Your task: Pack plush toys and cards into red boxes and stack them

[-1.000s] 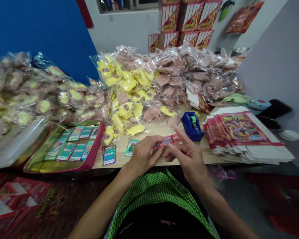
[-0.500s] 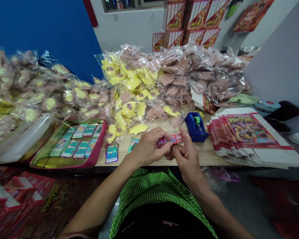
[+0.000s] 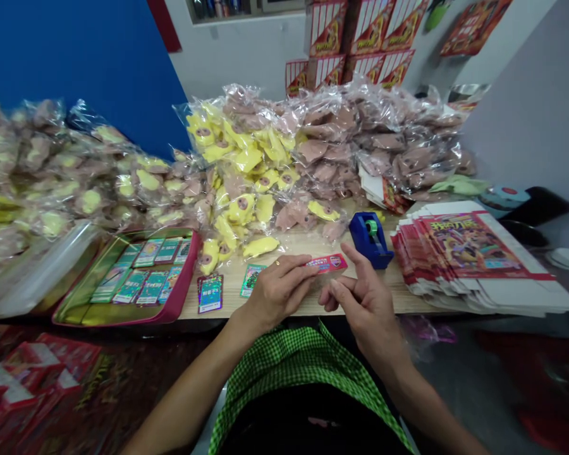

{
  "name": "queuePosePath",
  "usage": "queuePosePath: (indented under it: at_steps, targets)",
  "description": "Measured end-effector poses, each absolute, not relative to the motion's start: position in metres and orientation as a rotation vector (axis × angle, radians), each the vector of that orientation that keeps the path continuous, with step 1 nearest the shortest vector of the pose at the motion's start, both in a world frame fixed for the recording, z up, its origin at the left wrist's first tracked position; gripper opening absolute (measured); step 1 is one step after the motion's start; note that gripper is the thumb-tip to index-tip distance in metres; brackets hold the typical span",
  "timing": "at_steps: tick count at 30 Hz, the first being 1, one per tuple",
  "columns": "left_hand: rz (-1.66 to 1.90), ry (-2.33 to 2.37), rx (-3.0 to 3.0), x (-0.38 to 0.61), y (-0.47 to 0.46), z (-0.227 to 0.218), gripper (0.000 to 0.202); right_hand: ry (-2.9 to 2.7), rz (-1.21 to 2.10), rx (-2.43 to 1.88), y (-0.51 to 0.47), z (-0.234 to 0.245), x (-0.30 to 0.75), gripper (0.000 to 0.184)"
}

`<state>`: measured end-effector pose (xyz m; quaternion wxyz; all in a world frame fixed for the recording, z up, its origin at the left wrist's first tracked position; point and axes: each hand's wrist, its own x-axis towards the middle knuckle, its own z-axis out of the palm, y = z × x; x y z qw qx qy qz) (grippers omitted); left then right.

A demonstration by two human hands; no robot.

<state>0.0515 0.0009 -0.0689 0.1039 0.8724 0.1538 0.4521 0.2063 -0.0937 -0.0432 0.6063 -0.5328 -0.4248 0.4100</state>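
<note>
A small red printed packet (image 3: 330, 263) lies in the fingers of my left hand (image 3: 275, 289), which is closed round its left end above the table's front edge. Its right end shows white lettering and a round emblem. My right hand (image 3: 363, 300) is just right of it, index finger stretched out, thumb and curled fingers pressed together; whatever they pinch is too small to make out. A teal printed card (image 3: 252, 279) lies partly behind my left hand. Further left is a card with a dark glittery border (image 3: 210, 293). A blue tape dispenser (image 3: 370, 240) stands beyond my right hand.
A pink-rimmed tin (image 3: 186, 281) at left holds several stacks of cards. Bagged yellow and pinkish-brown soft toys (image 3: 241, 155) heap along the back. At right lie flattened printed cartons (image 3: 474, 253). Stacked red boxes (image 3: 374, 28) stand behind; more red boxes (image 3: 33, 385) sit at lower left.
My left hand has turned so that more of the packet's printed face shows. My right hand has drawn slightly away to the right, leaving a small gap. The view has shifted a little.
</note>
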Motion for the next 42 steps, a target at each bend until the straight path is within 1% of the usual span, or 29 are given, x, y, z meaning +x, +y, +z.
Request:
queuePosePath:
  at_steps: [6, 9, 11, 13, 16, 19, 23, 25, 30, 32, 34, 36, 37, 38, 40, 42]
  targets:
    - [1.416, 0.429, 2.556, 0.055, 0.002, -0.073, 0.010, -0.908, 0.927, -1.228, -0.086, -0.043, 0.199, 0.075]
    - [1.380, 0.464, 2.534, 0.054, 0.000, -0.071, 0.015, -0.855, 0.932, -1.241, -0.081, -0.046, 0.197, 0.078]
    - [1.320, 0.463, 2.552, 0.053, 0.000, -0.069, 0.022, -0.837, 0.924, -1.258, -0.079, -0.048, 0.195, 0.079]
    - [1.263, 0.441, 2.606, 0.052, 0.001, -0.065, 0.024, -0.839, 0.910, -1.274, -0.078, -0.050, 0.195, 0.078]
    - [1.160, 0.436, 2.613, 0.051, 0.002, -0.058, 0.021, -0.860, 0.906, -1.265, -0.078, -0.053, 0.195, 0.078]
    - [1.066, 0.430, 2.476, 0.053, 0.005, -0.049, 0.020, -0.865, 0.932, -1.227, -0.079, -0.057, 0.196, 0.080]
    - [0.930, 0.515, 2.306, 0.058, 0.010, -0.036, 0.008, -0.855, 0.927, -1.236, -0.077, -0.061, 0.195, 0.080]
    - [0.877, 0.564, 2.270, 0.061, 0.013, -0.031, 0.007, -0.850, 0.916, -1.239, -0.076, -0.061, 0.194, 0.080]
    - [0.770, 0.643, 2.382, 0.073, 0.011, -0.026, 0.006, -0.940, 0.963, -1.331, -0.079, -0.065, 0.202, 0.084]
    - [0.821, 0.670, 2.488, 0.076, 0.008, -0.028, 0.007, -1.051, 0.904, -1.473, -0.080, -0.073, 0.213, 0.077]
    - [0.903, 0.653, 2.529, 0.077, 0.008, -0.031, 0.007, -1.140, 0.682, -1.597, -0.080, -0.081, 0.229, 0.065]
    - [0.938, 0.647, 2.441, 0.073, 0.011, -0.032, 0.008, -1.210, 0.474, -1.597, -0.081, -0.084, 0.245, 0.057]
    - [0.938, 0.664, 2.344, 0.069, 0.013, -0.032, 0.009, -1.254, 0.463, -1.556, -0.082, -0.083, 0.252, 0.054]
    - [0.943, 0.689, 2.216, 0.066, 0.015, -0.032, 0.011, -1.304, 0.535, -1.499, -0.084, -0.080, 0.256, 0.052]
    - [0.979, 0.750, 1.920, 0.059, 0.021, -0.033, 0.016, -1.364, 0.836, -1.358, -0.089, -0.070, 0.259, 0.049]
    - [0.996, 0.794, 1.662, 0.054, 0.025, -0.036, 0.022, -1.293, 1.108, -1.208, -0.091, -0.062, 0.254, 0.046]
